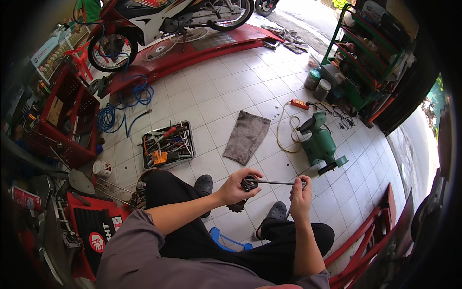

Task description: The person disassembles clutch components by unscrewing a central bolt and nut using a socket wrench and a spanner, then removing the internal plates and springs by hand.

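Above my lap, my left hand (239, 187) is closed around a dark metal part (250, 183) with a round end. A dark toothed piece (237, 206) shows just under that hand; whether it belongs to the same part I cannot tell. From the round end a thin metal rod (276, 182) runs nearly level to my right hand (301, 193), whose fingers pinch its other end. My fingers hide how the rod meets the part. On the floor beyond lies a stained grey cloth (247, 137).
A tray of tools (168, 144) sits ahead on the left, near a coiled blue hose (139, 94). To the right stands a green bench grinder (321, 142) beside a power strip (300, 104). A motorcycle (168, 21) rests on a red lift (159, 67). A blue stool (226, 241) shows below me.
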A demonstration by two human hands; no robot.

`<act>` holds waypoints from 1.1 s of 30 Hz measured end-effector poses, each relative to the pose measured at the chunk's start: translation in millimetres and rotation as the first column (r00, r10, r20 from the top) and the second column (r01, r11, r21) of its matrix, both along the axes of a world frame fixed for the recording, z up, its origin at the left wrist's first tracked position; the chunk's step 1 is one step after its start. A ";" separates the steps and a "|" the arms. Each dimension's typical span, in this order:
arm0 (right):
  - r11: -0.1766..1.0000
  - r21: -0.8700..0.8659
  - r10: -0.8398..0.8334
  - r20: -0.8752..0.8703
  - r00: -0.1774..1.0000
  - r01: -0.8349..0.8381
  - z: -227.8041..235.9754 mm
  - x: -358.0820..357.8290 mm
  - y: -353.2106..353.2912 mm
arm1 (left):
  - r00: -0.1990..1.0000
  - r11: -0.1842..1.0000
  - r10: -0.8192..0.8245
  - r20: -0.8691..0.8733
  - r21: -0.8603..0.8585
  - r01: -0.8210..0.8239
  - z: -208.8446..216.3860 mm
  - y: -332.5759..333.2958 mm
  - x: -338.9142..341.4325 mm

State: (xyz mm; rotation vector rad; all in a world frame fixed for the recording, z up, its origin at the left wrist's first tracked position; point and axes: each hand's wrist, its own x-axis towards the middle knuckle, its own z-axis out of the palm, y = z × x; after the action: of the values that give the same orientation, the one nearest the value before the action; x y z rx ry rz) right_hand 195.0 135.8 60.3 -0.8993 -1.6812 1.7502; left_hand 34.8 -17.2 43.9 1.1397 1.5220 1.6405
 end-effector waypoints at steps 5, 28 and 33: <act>0.942 0.331 -0.063 0.022 0.998 0.053 17.5 -1.0 -8.1 | 0.907 0.990 -0.117 0.404 -0.024 0.138 2.2 2.4 0.9; 0.975 0.214 0.108 -0.219 0.970 -0.060 3.8 2.9 2.2 | 0.981 0.999 -0.043 0.187 0.003 0.043 -9.8 11.8 -10.8; 0.992 -0.022 -0.125 -0.262 0.957 0.124 7.2 -2.1 12.6 | 0.987 0.987 -0.143 -0.077 -0.091 0.136 -14.7 8.1 -5.3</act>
State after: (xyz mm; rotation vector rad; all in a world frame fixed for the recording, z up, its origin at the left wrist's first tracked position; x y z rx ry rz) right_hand 192.9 148.4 67.5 -0.7217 -1.4191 1.7058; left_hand 29.5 -9.2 29.2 1.2524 1.5125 1.4382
